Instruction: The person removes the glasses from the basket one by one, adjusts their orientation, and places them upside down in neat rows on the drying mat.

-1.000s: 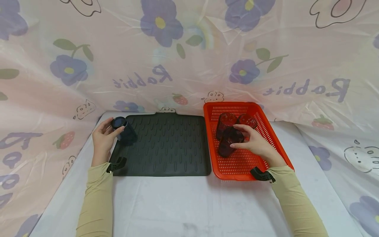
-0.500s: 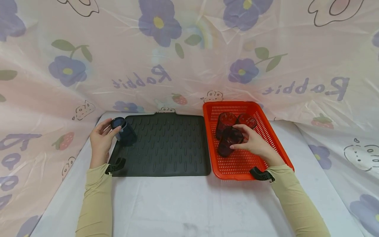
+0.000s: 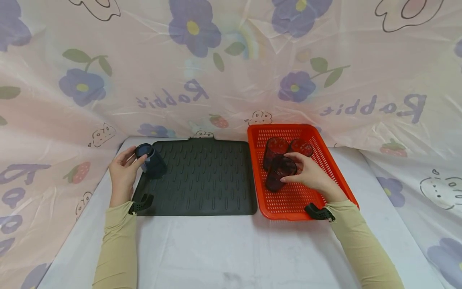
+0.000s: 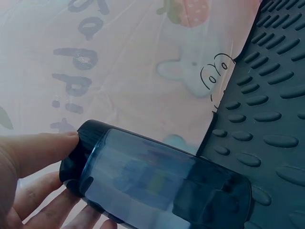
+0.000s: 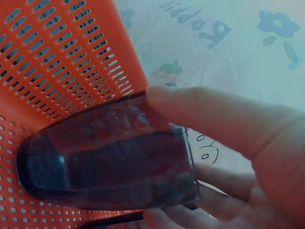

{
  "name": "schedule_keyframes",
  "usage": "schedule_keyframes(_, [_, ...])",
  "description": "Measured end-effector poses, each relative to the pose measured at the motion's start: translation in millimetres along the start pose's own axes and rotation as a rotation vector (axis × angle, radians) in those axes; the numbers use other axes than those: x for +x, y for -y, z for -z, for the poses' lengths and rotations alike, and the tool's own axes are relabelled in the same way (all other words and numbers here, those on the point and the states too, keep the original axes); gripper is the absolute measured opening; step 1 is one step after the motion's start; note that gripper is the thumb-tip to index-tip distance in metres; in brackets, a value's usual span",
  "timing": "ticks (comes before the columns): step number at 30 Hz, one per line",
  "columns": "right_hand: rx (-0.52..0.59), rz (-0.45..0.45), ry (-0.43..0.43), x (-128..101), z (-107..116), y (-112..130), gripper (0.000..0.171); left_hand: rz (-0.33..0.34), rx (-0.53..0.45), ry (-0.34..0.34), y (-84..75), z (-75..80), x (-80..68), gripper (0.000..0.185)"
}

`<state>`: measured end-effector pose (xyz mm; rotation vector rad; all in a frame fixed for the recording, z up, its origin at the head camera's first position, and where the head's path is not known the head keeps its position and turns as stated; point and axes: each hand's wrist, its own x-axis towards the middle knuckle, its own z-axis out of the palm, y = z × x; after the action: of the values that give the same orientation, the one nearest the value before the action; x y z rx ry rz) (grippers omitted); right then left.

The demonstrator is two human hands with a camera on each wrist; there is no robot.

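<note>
Head view: left hand (image 3: 123, 173) grips blue cup (image 3: 151, 159) tilted over mat (image 3: 202, 180); right hand (image 3: 313, 176) clasps dark cup (image 3: 277, 172) in basket (image 3: 335, 168), both tipped for handling

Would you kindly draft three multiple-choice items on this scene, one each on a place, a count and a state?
1. Where is the cup that the left hand grips?
A. in the orange basket
B. at the black mat's far left corner
C. on the white cloth near the person

2. How many cups show in the orange basket?
A. one
B. three
C. five

3. How does the right hand stand?
A. flat on the table
B. fist, holding nothing
C. gripping a cup

Key: 1 B, the dark blue cup meets the black mat there. 2 B, three dark cups show. 3 C, its fingers curl round the nearest cup.
</note>
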<state>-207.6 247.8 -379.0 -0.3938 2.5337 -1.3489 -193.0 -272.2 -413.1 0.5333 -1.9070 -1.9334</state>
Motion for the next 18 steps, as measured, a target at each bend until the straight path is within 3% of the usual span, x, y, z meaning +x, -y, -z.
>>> schedule_keyframes(8, [-0.047,-0.006,-0.027,-1.5,-0.6,1.5,0.083,-0.004,0.004,0.0,2.1,-0.4,1.8,0.054])
schedule_keyframes(18, [-0.087,-0.018,-0.041,-4.6,-0.9,6.3,0.083,-0.068,0.066,-0.004,3.5,-2.6,0.8,0.052])
